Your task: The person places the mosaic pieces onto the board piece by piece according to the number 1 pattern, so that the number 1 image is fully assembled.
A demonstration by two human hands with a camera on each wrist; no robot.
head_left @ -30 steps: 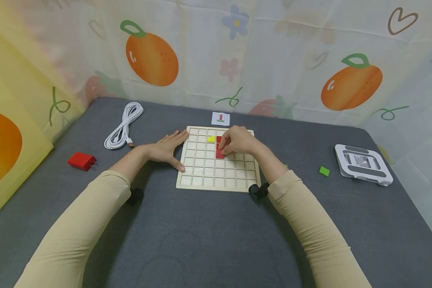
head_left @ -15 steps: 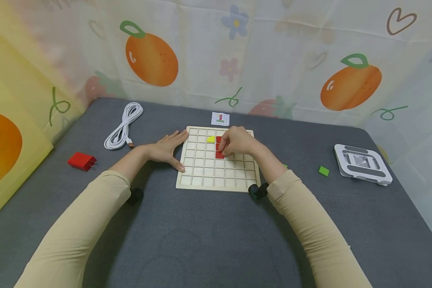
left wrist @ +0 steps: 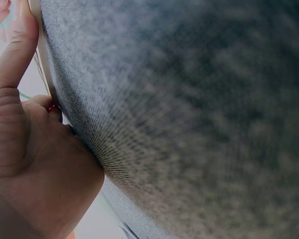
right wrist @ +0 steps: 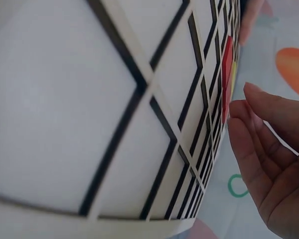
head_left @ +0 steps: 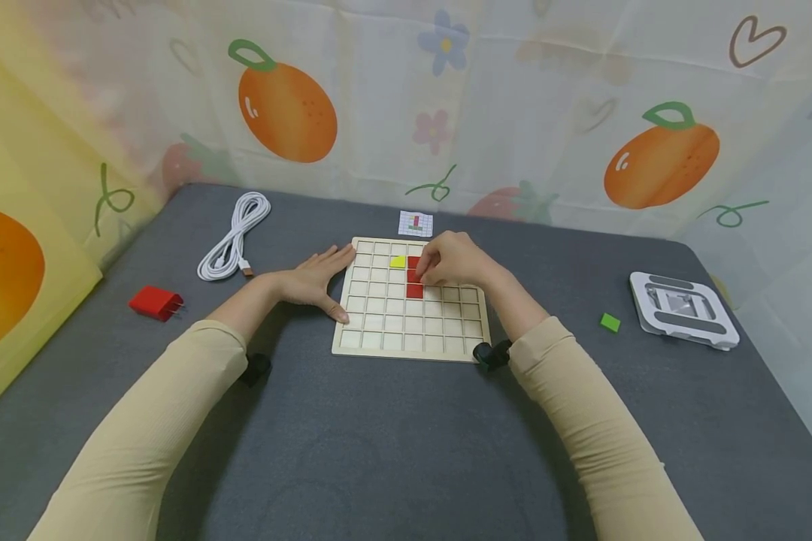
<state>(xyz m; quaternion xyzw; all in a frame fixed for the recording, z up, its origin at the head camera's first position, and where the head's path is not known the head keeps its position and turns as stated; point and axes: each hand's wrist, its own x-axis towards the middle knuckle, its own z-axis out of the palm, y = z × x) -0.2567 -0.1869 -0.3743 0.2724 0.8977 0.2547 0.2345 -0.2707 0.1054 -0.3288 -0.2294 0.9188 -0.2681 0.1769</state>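
Left grip (head_left: pixel 311 282) flat on grey table (head_left: pixel 379 436), fruit-print curtain (head_left: pixel 514 113) behind.

Grid board (head_left: pixel 411 315) mid-table, cable (head_left: pixel 235 234) and plug (head_left: pixel 153 303) to its left, stand (head_left: pixel 683 309) far right

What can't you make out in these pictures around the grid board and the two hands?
- Head view: the right hand covers part of the red pieces, so their full shape is hidden.
- Head view: the small card beyond the wooden board is too small to read.
- Left wrist view: the left hand and blurred grey mat fill the frame; the board shows only as an edge.
- Right wrist view: the board is blurred up close.
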